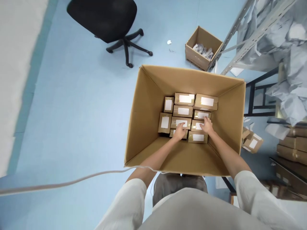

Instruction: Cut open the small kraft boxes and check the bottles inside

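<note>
A large open cardboard box [146, 111] stands in front of me, with several small labelled cartons at its bottom. My left hand [179, 131] reaches in and rests on the lower middle cartons, its fingers apart, beside a carton with a white label [174, 122]. Over the right-hand column of cartons is my right hand [206, 125], its fingers spread against a small labelled carton [194, 125]. Neither hand has lifted anything. A bottom-row carton [198, 137] lies just below my right hand.
A black swivel chair [107, 19] stands at the upper left. Beyond the large box is a smaller open box [196, 57] with wrapped items. Metal shelving [259, 32] with grey bags is on the right. A pale cable [72, 182] crosses the lower left.
</note>
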The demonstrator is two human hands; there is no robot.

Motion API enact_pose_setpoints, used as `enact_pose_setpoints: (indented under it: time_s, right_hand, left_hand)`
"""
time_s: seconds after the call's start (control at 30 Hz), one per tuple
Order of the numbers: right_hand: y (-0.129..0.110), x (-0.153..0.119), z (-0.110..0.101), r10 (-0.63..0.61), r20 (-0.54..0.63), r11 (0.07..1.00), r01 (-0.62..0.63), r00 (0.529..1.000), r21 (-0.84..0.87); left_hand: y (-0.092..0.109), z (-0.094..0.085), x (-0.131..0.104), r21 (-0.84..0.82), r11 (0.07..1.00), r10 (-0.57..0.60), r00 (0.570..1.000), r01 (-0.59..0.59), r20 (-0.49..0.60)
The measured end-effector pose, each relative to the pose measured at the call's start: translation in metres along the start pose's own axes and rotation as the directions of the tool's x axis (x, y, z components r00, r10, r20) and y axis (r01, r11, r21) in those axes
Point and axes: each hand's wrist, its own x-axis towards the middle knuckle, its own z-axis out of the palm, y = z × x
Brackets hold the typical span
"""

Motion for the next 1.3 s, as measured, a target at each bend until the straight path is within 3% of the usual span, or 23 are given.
enact_pose_setpoints:
  time_s: [0.27,0.4,0.5,0.73,0.97,1.13,1.3]
  right_hand:
    - [0.038,0.135,0.013,-0.071,0.018,0.982,0.073,0.997,-0.175]
    - [0.045,0.201,0.015,-0.125,0.037,0.962,0.130,0.992,-0.241]
    - [0.046,0.229,0.011,-0.134,0.106,0.943,0.160,0.985,-0.291]
    - [0.048,0.239,-0.003,-0.061,0.196,0.891,0.142,0.979,-0.432]
    - [0.052,0.245,0.010,-0.008,0.288,0.814,0.174,0.958,-0.555]
    - [0.062,0.230,0.021,-0.004,0.289,0.778,0.185,0.957,-0.601]
    - [0.067,0.197,0.025,-0.093,0.232,0.781,0.216,0.968,-0.586]
  left_hand:
    - [-0.020,0.022,0.070,0.027,0.997,0.072,0.997,-0.072,-0.017]
    - [-0.027,0.029,0.087,0.013,0.998,0.067,0.998,-0.067,-0.002]
    - [-0.034,0.035,0.094,-0.009,0.997,0.080,0.997,-0.080,0.014]
    - [-0.048,0.047,0.100,-0.009,0.998,0.070,0.997,-0.070,0.033]
    - [-0.052,0.045,0.096,-0.001,0.997,0.071,0.997,-0.071,0.043]
    - [-0.057,0.039,0.094,0.001,0.998,0.057,0.997,-0.057,0.053]
    - [-0.055,0.035,0.088,0.011,0.997,0.072,0.996,-0.073,0.056]
